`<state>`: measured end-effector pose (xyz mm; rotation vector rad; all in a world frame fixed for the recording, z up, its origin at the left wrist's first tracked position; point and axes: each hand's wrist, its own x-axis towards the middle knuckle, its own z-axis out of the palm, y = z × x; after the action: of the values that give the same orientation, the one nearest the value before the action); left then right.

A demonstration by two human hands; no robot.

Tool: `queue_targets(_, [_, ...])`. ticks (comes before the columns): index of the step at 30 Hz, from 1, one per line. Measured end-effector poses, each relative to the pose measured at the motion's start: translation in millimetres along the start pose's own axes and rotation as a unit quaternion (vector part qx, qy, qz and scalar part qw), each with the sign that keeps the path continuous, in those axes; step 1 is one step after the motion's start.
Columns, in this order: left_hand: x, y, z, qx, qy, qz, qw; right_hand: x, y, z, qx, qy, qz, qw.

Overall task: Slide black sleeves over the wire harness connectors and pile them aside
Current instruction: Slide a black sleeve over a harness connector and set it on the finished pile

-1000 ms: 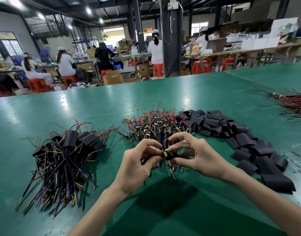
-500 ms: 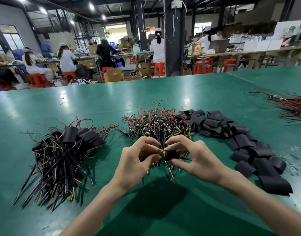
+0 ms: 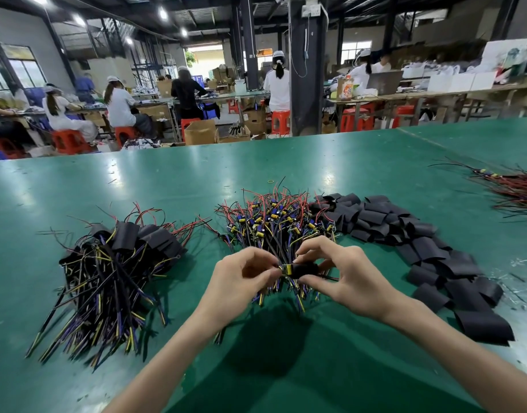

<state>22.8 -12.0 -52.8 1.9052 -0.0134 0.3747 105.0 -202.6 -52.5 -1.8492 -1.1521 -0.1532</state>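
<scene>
Black sleeve (image 3: 305,270) sits mid-frame, just above the bench (image 3: 286,368), part-way over a connector (image 3: 287,269) whose yellow end shows at its left. Step: sliding on, prob. nearly there. Next: push sleeve fully over, then drop it on the finished pile (image 3: 116,263), centre-left. Left hand (image 3: 241,281): fingers (image 3: 257,254) curled, pinching connector end. Right hand (image 3: 351,278) pinches the sleeve btwn thumb and forefinger.

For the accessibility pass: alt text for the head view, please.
Over a green table, the left hand pinches a wire harness connector while the right hand holds a black sleeve partly over it. Sleeved harnesses lie piled at left, unsleeved harnesses in the middle, loose sleeves at right.
</scene>
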Motion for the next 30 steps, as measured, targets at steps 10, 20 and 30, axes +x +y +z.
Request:
queue_targets(10, [2.5, -6.7, -4.2, 0.037, 0.006, 0.003, 0.999, -2.4, 7.9, 4.4, -0.046, -0.002, -0.053, 0.998])
queue_targets(20, [2.0, -5.1, -1.3, 0.033, 0.029, -0.019, 0.999, -6.4, 3.2, 16.0, -0.116, 0.029, -0.132, 0.984])
queue_targets(30, [0.3, -2.3, 0.3, 0.016, 0.025, 0.002, 1.0, -5.1, 3.5, 16.7, -0.033, 0.045, -0.073, 0.996])
